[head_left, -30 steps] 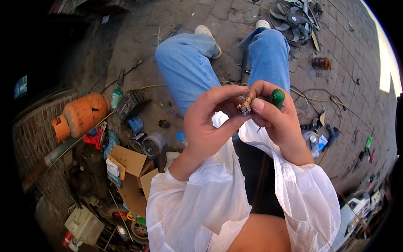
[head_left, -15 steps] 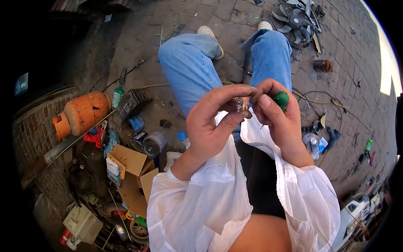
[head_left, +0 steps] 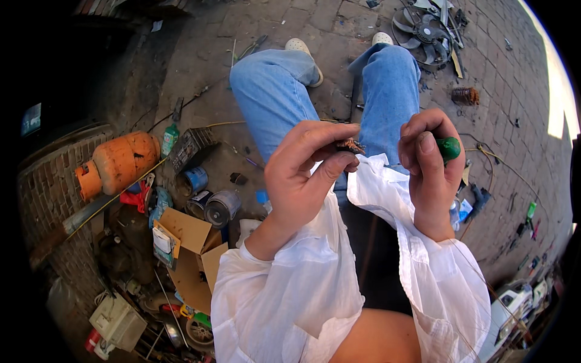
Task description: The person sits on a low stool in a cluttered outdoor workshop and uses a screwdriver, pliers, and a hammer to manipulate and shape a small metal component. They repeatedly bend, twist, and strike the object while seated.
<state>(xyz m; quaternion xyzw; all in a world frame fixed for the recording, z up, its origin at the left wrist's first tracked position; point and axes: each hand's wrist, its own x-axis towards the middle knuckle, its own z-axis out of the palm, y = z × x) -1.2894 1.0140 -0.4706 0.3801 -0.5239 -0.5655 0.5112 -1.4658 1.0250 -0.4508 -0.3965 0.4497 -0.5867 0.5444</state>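
Observation:
My left hand [head_left: 299,187] pinches a small coppery, dark-ended part [head_left: 349,145] between thumb and fingers, over my jeans. My right hand [head_left: 434,181] is closed around a green-handled tool [head_left: 448,148], probably a screwdriver, whose shaft is hidden by the hand. It sits to the right of my left hand, apart from it and from the small part.
Along the left lie an orange gas cylinder [head_left: 128,163], green bottle [head_left: 170,140], cans [head_left: 221,209], cardboard box [head_left: 184,228] and clutter. A black fan [head_left: 423,36], rusty coil [head_left: 465,96] and yellow cable [head_left: 496,155] lie on the paving [head_left: 324,21] ahead and right.
My right hand has moved rightward away from the small part with the green-handled tool. My left hand still holds the part, which has turned and is more hidden by the fingers.

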